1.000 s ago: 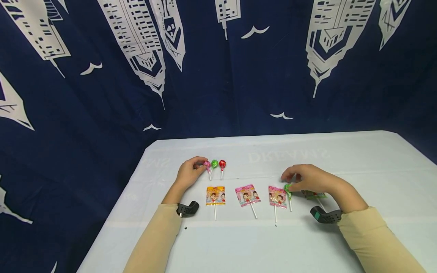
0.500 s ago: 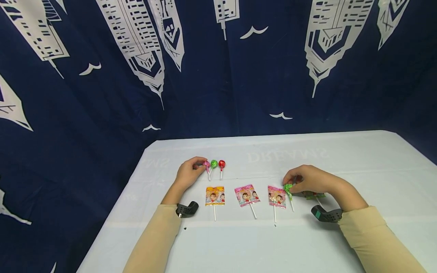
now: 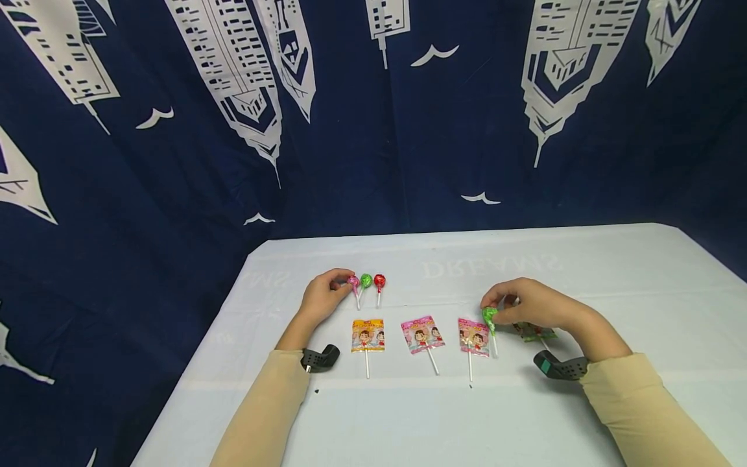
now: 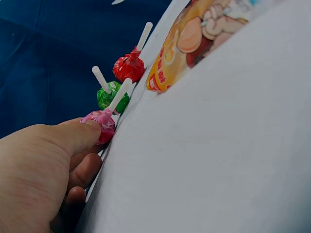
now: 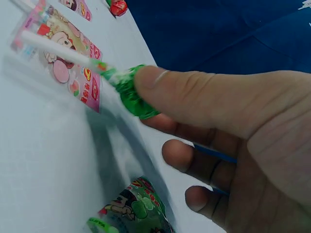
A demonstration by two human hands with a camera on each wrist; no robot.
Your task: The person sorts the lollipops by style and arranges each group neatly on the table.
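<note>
Two wrapped lollipops are in hand at once, one for each side. The left hand (image 3: 322, 297) pinches the pink lollipop (image 4: 104, 127) by its round head, thumb on the wrapper and the lower fingers curled in. Just beside it in a row lie the green lollipop (image 3: 366, 281) and, beyond that, the red lollipop (image 3: 379, 281); whether the pink and green heads touch is hard to tell. The right hand (image 3: 533, 303) grips the second green lollipop (image 5: 130, 97) by the head, thumb in front, the other fingers bent loosely and holding nothing. This lollipop is at the right edge of the nearest pink packet (image 3: 471, 334), its stick pointing toward the wearer; whether the stick's tip meets the white table (image 3: 467, 421) does not show. A good hold here stays on the ball, since the slick wrapper could turn under a thumb pressed off centre. Raising the stick a little before any sideways move should stop it snagging that packet, and the loose fingers are best held high over the green packet (image 5: 138, 208) beneath them. On the left, only light pressure seems called for: pressing hard could roll the pink head into its neighbour, and their sticks already lean together at the lower ends.
</note>
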